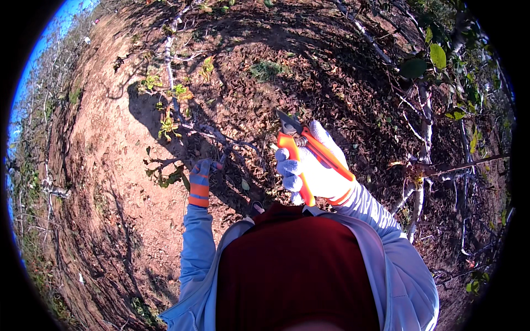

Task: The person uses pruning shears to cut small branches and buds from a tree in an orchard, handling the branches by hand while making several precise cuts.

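My right hand (316, 167), in a white knit glove, is wrapped around a pair of pruning shears (308, 153) with orange handles. Their dark blade tips point up and to the left, and a coil spring shows between the handles. Lower left of the shears, my left hand (201, 171), in a grey glove with orange bands, is closed at a thin branch (225, 147); whether the fingers grip it I cannot tell. Beside that hand a twig with dark, curled leaves (167, 176) sticks out to the left.
A pale branch (169, 62) with yellow-green leaves rises ahead. On the right stands a pale tree trunk (425, 124) with side branches. Another branch (368, 35) slants across the upper right. Dry leaves (314, 78) cover much of the brown soil; bare trees line the far left.
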Demonstrator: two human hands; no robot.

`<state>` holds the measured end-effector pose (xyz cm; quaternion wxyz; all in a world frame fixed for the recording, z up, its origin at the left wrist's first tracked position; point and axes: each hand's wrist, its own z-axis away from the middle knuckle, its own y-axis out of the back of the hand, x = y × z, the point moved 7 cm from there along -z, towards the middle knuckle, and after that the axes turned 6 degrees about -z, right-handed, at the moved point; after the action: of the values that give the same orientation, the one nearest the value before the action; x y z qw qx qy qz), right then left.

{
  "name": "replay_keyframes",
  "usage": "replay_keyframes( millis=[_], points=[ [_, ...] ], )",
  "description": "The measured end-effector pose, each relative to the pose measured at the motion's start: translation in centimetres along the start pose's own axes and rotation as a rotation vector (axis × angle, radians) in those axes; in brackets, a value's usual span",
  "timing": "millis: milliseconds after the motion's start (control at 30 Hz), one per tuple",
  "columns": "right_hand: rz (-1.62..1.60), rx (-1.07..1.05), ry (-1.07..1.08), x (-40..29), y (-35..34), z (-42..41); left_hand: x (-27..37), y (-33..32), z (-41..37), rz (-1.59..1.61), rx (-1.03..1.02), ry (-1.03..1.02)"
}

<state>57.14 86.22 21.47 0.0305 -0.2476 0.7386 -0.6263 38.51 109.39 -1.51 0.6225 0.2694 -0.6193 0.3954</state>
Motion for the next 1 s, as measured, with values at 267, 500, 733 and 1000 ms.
replay_keyframes(
  millis=[267,500,733,1000],
  points=[
    [0.08,0.093,0.053,-0.8,0.9,-0.2,-0.4,0.1,-0.2,-0.022,0.009,0.012],
    [0.079,0.061,0.1,-0.9,0.3,0.9,-0.9,0.6,-0.2,0.001,-0.002,0.008],
    [0.864,0.268,0.517,-3.2,-0.7,2.5,1.4,-0.6,0.5,0.068,-0.017,-0.03],
    [1.121,0.568,0.429,-3.2,3.3,6.0,3.5,-0.7,0.7,0.045,0.061,-0.047]
  ],
)
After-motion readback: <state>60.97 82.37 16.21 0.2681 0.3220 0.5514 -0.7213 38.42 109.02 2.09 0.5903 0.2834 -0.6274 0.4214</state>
